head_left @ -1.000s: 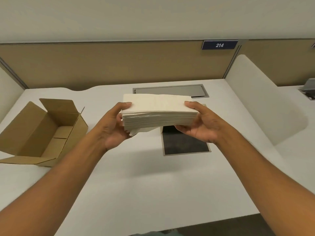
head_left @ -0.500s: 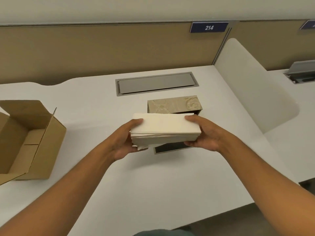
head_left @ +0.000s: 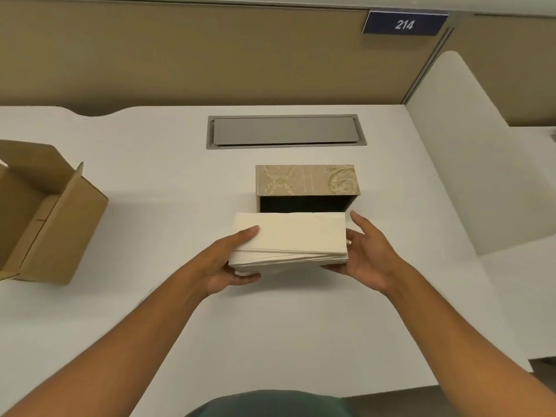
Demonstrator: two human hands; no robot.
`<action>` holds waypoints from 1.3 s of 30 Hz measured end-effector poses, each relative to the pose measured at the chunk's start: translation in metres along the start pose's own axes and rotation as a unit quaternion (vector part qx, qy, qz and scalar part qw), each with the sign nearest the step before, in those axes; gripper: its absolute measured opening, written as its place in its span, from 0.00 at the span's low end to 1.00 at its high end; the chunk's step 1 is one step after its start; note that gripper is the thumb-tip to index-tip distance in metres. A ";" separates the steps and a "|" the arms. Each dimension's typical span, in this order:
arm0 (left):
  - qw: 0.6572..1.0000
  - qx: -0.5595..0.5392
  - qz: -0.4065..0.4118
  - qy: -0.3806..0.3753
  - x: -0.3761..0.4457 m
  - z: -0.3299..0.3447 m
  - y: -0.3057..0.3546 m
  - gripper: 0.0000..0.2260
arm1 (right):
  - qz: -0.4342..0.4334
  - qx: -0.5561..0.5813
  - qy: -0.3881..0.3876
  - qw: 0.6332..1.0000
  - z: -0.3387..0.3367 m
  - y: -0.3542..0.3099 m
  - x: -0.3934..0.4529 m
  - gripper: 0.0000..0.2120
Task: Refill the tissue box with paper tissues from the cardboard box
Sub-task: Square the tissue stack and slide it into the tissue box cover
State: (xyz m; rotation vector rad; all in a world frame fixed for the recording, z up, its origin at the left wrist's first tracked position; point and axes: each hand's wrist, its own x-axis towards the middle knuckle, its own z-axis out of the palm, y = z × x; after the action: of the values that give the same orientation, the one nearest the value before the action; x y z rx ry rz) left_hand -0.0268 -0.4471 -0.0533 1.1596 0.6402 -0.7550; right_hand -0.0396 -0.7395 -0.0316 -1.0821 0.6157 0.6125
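Observation:
A thick stack of cream paper tissues (head_left: 290,239) is held level just in front of the tissue box (head_left: 307,183), a beige box with gold floral print whose dark open side faces me. My left hand (head_left: 231,263) grips the stack's left end, thumb on top. My right hand (head_left: 365,254) supports the right end from beneath, its fingers spread and its thumb lifted off the top. The brown cardboard box (head_left: 51,212) stands open at the left edge of the desk, its inside showing no tissues.
The white desk (head_left: 150,182) has a grey cable hatch (head_left: 285,132) set in behind the tissue box. A tan partition with a "214" sign (head_left: 404,24) rises at the back. A white side divider (head_left: 469,145) stands on the right.
Both hands have lowered the stack toward the tissue box's open side. My right thumb has come off the top of the stack. The tissue box has come into view.

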 end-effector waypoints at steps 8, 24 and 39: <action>0.978 0.130 0.160 0.041 0.000 0.010 -0.075 0.29 | -0.081 -0.359 -0.028 0.929 -0.052 0.038 0.005 0.49; 0.798 0.455 0.393 0.048 0.000 -0.003 -0.142 0.45 | -0.262 -0.520 -0.106 0.806 -0.107 0.080 0.001 0.56; 0.678 0.570 0.457 0.083 0.007 0.004 -0.142 0.30 | -0.136 -0.553 -0.116 0.814 -0.082 0.027 0.021 0.35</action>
State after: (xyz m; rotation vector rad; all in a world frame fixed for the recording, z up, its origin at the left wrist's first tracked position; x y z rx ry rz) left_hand -0.1360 -0.4828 -0.1376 2.4392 -0.4680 -0.0596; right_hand -0.0575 -0.8032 -0.0907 -2.0975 -0.2051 0.8517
